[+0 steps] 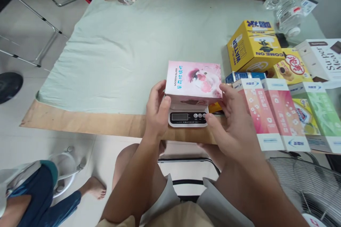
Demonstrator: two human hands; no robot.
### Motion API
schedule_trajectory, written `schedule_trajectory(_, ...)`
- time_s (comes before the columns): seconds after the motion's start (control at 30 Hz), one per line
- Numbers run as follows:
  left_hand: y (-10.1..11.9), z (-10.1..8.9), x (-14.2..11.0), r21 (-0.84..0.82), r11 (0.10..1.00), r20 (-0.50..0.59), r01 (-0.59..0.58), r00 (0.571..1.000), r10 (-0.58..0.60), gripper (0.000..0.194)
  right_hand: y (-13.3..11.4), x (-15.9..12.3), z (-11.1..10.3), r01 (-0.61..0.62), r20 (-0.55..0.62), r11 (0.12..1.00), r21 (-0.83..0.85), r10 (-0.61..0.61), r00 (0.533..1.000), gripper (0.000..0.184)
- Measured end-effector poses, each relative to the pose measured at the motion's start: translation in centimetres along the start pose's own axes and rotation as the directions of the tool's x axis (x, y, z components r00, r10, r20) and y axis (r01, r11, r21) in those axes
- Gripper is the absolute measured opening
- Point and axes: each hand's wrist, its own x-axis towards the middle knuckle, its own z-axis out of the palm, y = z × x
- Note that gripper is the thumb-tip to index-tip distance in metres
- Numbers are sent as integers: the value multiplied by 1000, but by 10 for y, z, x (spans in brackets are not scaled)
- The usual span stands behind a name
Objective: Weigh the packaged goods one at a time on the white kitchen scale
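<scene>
As hands (157, 111) (234, 120) flank box (193, 79), pink, "WOODEN GLASS"

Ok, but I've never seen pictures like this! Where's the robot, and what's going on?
There's no robot here. It's one picture, from a camera on a person's head, looking down at their own left hand and right hand. Both hands are at the sides of a pink box, just above a small scale; I can't tell if the box presses on it. They're at the edge of a table covered mostly by pale green cloth. To the right are a yellow box, pink cartons and a green carton.
</scene>
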Motion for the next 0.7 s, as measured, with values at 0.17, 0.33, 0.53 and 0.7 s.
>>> schedule_trajectory(0.17, 3, -4, 1, -54, 998, 76, -19, 997, 24, 44, 3, 1, 9, -16, 21, 998, 59, 15, 1000, 79)
schedule_trajectory(0.33, 1, -8, 1, -55, 998, 83, 0, 997, 4, 54, 2, 3, 20, 13, -58, 983, 181, -3, 998, 82)
schedule_trajectory(0.53, 18, -21, 8, -152, 988, -144, 4, 989, -27, 52, -22, -2, 47, 95, 1, 972, 214, -97, 995, 70)
schedule_trajectory(0.7, 33, -61, 21, -164, 981, -419, -106, 908, 29, 42, -33, 8, 82, 64, 54, 957, 282, -82, 995, 75)
